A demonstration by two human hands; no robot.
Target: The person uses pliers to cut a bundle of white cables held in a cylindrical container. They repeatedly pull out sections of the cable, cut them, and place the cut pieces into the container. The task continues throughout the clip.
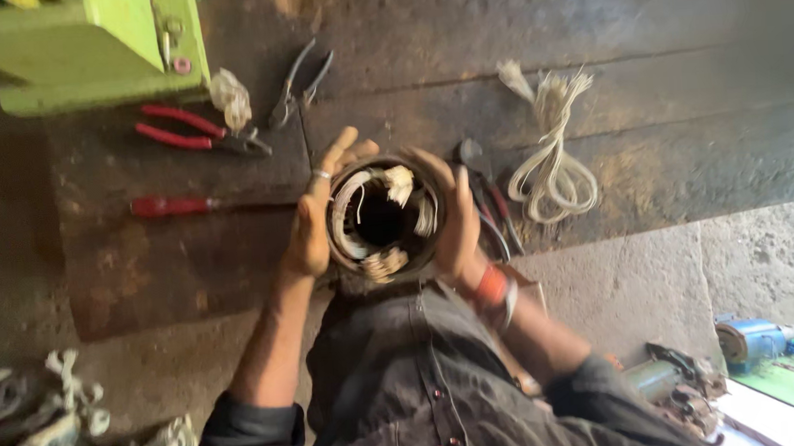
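Hands cradle a round motor stator (384,216) at the centre of the view, its open bore ringed with pale winding wire. At nine o'clock of it the left hand (316,221) presses flat against the casing, fingers stretched nearly straight (a ring shows on one). At three o'clock the right hand (453,218) curves around the other side, fingers wrapped on the rim. Toward ten o'clock lie red-handled pliers (191,130), with a red screwdriver (176,206) below them and grey pliers (300,84) at eleven. A coil of white cord (551,154) rests at two o'clock on the dark worn bench (643,33).
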